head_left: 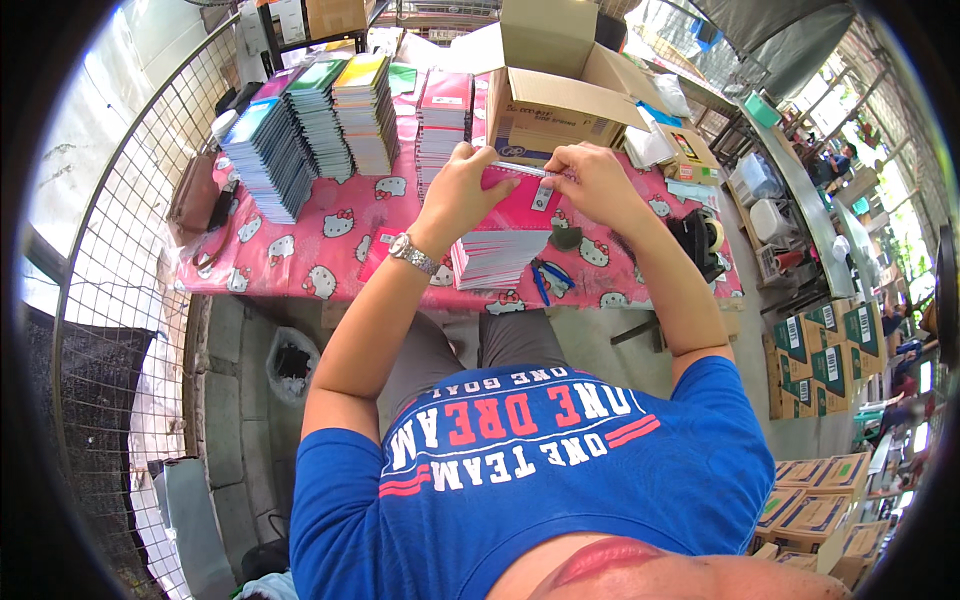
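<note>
A pink spiral notebook with a white label is held over a stack of pink-edged notebooks at the near side of the table. My left hand grips its far left corner, thumb on the cover and fingers behind. At the far right end of the notebook's bound edge, my right hand is closed, thumb and fingers pinching there. Its exact grip on the binding is too small to make out. Blue-handled pliers lie right of the stack. A small dark item sits below my right hand.
Tall notebook stacks stand at the back left: blue, green, yellow and red-pink. An open cardboard box is behind my hands. A tape dispenser stands right, a brown bag left, on the pink patterned tablecloth.
</note>
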Available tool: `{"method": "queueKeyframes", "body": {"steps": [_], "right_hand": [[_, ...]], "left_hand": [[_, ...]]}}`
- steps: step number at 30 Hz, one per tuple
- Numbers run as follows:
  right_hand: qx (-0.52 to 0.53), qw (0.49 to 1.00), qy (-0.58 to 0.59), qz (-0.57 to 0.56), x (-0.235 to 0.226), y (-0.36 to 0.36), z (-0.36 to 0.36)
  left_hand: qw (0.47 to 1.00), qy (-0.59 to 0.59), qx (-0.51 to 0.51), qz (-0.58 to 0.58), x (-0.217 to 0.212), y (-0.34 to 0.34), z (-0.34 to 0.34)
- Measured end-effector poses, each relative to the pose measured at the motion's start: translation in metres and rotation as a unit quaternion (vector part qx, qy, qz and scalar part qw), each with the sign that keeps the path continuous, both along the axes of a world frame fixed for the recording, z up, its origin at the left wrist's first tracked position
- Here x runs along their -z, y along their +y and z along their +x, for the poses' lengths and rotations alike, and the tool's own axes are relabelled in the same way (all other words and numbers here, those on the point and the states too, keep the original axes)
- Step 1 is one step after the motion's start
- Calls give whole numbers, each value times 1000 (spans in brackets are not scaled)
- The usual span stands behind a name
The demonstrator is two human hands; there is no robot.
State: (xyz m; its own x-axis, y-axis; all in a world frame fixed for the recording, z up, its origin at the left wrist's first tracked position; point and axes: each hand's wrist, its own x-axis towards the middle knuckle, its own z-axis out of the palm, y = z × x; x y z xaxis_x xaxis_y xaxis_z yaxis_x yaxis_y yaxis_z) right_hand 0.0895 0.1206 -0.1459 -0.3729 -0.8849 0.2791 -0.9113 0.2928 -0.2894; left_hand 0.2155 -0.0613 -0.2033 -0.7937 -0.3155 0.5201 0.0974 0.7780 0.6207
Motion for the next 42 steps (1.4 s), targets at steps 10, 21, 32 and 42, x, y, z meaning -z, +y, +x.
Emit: {"method": "queueKeyframes", "body": {"steps": [10, 21, 32, 42], "right_hand": [[-25, 959, -282, -10, 4, 19, -42], [12, 999, -50, 12, -9, 1, -1], [119, 970, -44, 208, -32, -28, 16], [56, 955, -290, 13, -51, -9, -14]], "left_hand": [[1000, -26, 10, -3, -3, -6, -2], [1000, -28, 9, -2, -1, -9, 1], [998, 14, 48, -25, 2, -13, 1], [1000, 1, 23, 2, 2, -10, 0]]}}
